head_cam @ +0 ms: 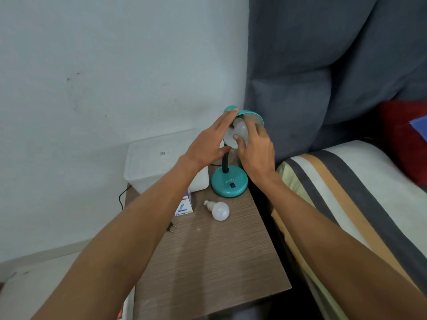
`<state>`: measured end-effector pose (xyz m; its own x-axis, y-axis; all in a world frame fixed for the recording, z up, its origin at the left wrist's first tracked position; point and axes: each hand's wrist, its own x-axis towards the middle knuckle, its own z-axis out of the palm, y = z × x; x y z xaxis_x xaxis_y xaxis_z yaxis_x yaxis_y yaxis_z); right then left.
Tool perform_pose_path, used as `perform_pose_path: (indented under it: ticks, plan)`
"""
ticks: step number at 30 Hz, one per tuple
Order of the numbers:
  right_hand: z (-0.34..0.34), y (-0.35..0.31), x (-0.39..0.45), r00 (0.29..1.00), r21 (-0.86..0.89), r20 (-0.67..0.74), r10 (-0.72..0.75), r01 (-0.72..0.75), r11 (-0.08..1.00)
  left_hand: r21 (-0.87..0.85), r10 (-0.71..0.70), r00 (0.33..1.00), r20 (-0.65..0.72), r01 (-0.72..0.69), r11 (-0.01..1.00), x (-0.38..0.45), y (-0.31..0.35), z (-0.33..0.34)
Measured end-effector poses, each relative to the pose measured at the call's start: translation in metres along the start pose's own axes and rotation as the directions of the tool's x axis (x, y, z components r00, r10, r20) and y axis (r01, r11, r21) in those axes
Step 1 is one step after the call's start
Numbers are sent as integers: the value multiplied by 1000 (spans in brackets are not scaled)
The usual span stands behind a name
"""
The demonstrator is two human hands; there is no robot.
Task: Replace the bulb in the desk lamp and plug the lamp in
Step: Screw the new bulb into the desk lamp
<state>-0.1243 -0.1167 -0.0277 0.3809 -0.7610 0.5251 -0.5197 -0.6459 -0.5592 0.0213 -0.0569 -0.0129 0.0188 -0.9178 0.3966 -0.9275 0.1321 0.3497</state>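
The bulb (240, 129) in the lamp shade (250, 116) is light, smooth and a little slippery, and I think it is fragile, so I take it around its round white globe, not hard. My right hand (255, 146) has its fingers closed on this globe. My left hand (209, 144) is open and flat against the teal shade to steady it. Another white bulb (219, 210) lies on the bench (208, 262), near the lamp base (229, 182); which one is new I cannot tell.
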Motion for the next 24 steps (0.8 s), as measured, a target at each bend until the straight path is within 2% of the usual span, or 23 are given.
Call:
perform_pose_path:
  ticks: [5, 10, 16, 20, 24]
  plan:
    - [5, 1, -2, 999, -43, 35, -20, 21, 999, -2, 6, 1000, -4, -6, 1000, 1, 4, -1]
    - [2, -1, 1, 986, 62, -14, 164, -163, 985, -16, -3, 1000, -7, 3, 1000, 0, 2, 1]
    - [5, -2, -1, 998, -33, -64, -28, 26, 999, -3, -2, 1000, 0, 2, 1000, -1, 0, 3]
    - [6, 3, 0, 998, -71, 13, -69, 70, 995, -12, -8, 1000, -5, 8, 1000, -2, 1, 1]
    - [0, 1, 3, 988, 26, 2, 154, -154, 988, -9, 9, 1000, 0, -9, 1000, -1, 0, -2]
